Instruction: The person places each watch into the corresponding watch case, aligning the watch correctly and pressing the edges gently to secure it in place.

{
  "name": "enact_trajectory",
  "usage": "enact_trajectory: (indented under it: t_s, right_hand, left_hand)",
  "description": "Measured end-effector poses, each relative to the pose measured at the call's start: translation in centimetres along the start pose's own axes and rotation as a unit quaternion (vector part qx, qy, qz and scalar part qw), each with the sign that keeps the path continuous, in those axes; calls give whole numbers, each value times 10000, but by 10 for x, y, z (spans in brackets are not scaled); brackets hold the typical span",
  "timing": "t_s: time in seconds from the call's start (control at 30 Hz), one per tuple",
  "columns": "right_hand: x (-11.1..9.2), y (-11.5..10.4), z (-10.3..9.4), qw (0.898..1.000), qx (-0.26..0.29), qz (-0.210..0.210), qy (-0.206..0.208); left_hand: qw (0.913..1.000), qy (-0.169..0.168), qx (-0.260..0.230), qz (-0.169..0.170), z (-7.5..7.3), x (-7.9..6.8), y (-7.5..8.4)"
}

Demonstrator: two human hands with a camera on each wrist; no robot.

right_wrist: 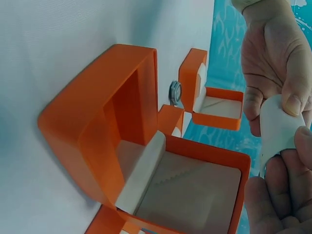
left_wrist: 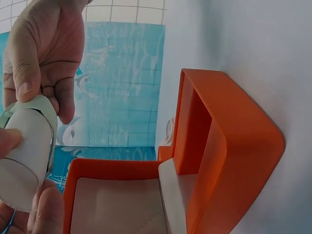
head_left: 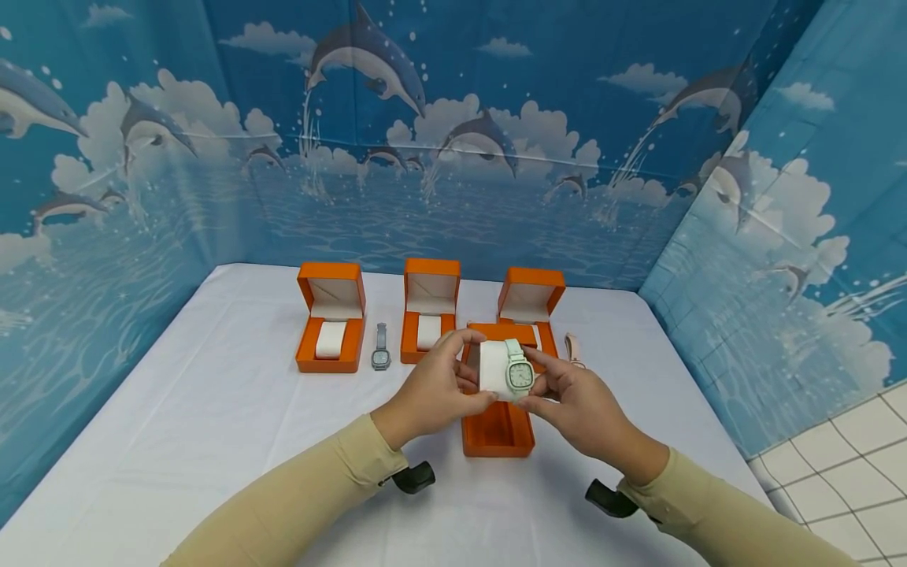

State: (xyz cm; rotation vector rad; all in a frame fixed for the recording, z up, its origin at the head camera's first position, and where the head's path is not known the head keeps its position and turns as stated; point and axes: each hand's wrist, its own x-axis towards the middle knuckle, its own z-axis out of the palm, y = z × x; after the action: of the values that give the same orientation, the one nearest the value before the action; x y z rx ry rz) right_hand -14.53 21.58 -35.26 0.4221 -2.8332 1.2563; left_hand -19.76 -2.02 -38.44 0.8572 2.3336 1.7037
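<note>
My left hand point(head_left: 439, 386) grips one end of a white watch cushion point(head_left: 492, 368), thumb on the near side and fingers behind. Round the cushion's other end goes a mint-green wristwatch point(head_left: 520, 375), its square dial facing me. My right hand point(head_left: 584, 405) pinches that end, and in the left wrist view its thumb presses on the pale green strap point(left_wrist: 41, 105). Below both hands, an orange watch box point(head_left: 498, 447) stands open on the table, its lower compartment bare. The cushion and hands hide part of its raised lid point(right_wrist: 195, 190), which has a pale lining.
Three more open orange boxes stand along the back: a left one point(head_left: 303, 354), a middle one point(head_left: 432, 266) and a right one point(head_left: 536, 276), with white cushions inside. A grey-blue watch point(head_left: 381, 350) lies between the left two. A pinkish-beige watch point(head_left: 571, 346) lies at the right, partly hidden.
</note>
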Motion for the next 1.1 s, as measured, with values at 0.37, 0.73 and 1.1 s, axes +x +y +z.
enact_trajectory:
  t_s: [0.37, 0.73, 1.1]
  right_hand:
    - [0, -3, -3, 10000, 7, 95, -3]
    - [-4, -7, 2, 9962, -700, -455, 257]
    - [2, 0, -5, 9981, 215, -371, -432]
  left_hand:
    - [10000, 35, -7, 44, 0, -1, 6]
    - [9992, -1, -338, -203, -1, 0, 5]
    - [9986, -135, -470, -188, -6, 0, -2]
